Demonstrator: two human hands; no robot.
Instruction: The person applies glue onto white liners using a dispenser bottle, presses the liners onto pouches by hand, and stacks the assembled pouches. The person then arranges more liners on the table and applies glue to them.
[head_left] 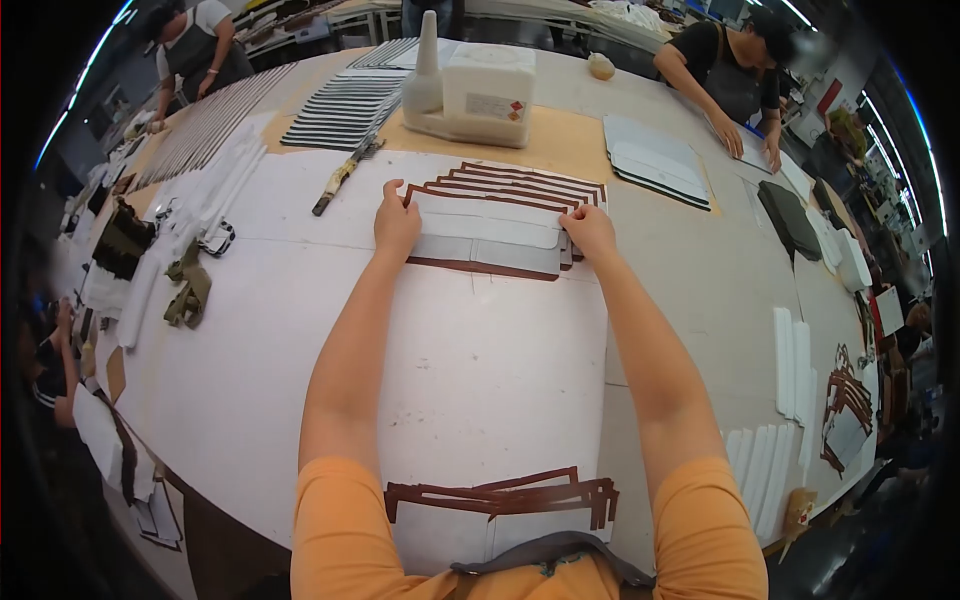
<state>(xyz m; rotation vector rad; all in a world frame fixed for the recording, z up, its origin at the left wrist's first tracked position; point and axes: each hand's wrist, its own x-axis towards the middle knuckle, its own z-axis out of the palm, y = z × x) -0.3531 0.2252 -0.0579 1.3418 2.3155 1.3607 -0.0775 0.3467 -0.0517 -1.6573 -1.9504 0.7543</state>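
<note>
A fanned stack of pale, flat panels with dark brown edges (490,228) lies on the white sheet in front of me. My left hand (398,225) pinches the upper left corner of the front panel, its index finger pointing up. At the opposite corner, my right hand (590,232) has thumb and fingers closed on the same panel's edge. Behind it, the brown borders of several more panels show in steps. Close to my body lies a second pile of brown-edged panels (450,525), overlapping unevenly.
Beyond the stack stand a white plastic container (488,95) and a brush (345,180). Striped strips (340,108) lie at the back left, grey panels (655,165) at the right. White strips (765,470) rest near the right edge. Two people work across the table (690,290).
</note>
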